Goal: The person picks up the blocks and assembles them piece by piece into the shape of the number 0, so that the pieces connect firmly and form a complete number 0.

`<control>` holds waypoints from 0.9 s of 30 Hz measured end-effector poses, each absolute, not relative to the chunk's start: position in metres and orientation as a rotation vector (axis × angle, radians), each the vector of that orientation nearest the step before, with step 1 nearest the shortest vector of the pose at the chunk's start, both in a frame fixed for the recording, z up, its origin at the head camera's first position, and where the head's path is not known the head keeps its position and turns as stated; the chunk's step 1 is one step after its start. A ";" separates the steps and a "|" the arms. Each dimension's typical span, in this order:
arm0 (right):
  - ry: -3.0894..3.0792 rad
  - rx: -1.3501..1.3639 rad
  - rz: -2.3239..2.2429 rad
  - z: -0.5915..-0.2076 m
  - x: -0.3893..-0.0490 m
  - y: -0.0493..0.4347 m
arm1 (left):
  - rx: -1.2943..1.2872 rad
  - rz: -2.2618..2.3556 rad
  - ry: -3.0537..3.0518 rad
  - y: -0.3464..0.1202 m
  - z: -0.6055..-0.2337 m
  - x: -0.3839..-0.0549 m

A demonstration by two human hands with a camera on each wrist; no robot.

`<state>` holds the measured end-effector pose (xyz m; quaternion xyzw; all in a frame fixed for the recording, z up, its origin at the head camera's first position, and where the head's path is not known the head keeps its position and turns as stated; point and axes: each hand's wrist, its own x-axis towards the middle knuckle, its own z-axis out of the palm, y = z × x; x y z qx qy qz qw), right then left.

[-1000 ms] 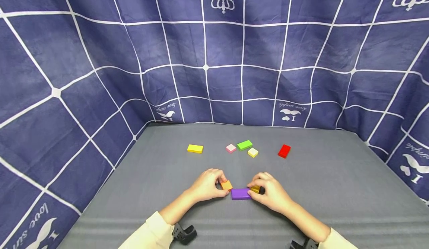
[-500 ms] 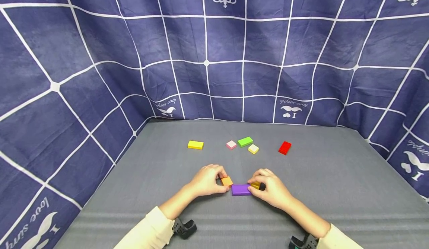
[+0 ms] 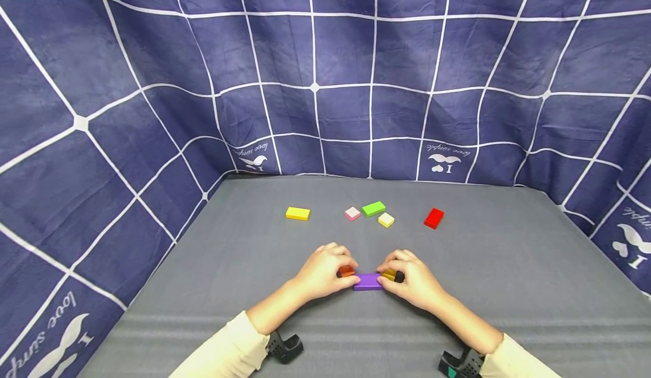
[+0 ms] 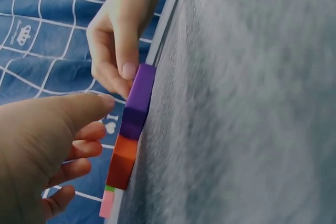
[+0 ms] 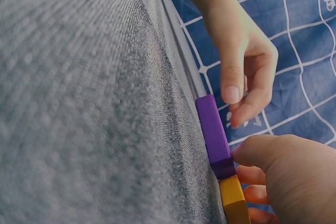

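Note:
A purple block lies flat on the grey table between my hands. At its left end is an orange block, partly covered by my left hand in the head view. In the left wrist view that hand's thumb and fingers are spread, with a gap between them and the orange block. My right hand pinches the purple block's right end, thumb on its near side. Against that end sits a golden-yellow block, half hidden under the right fingers. Something small and black shows beside it.
Farther back on the table lie a yellow block, a pink square block, a green block, a pale yellow square block and a red block. A blue checked curtain stands behind.
My left hand has let go of the orange block and shifted right, its thumb now by the purple block's left end. The right hand keeps its place. The head view has tilted slightly.

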<state>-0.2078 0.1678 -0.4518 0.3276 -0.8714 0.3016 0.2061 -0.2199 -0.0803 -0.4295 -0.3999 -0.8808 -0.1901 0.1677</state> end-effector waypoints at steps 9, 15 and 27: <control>-2.435 0.918 0.846 -0.451 -0.207 0.168 | -1.142 -0.586 -2.551 -0.079 -0.435 -0.219; -2.427 0.926 0.832 -0.450 -0.209 0.168 | -1.117 -0.739 -2.600 -0.079 -0.435 -0.222; -2.472 0.915 0.827 -0.449 -0.208 0.169 | -1.103 -0.812 -2.619 -0.078 -0.436 -0.221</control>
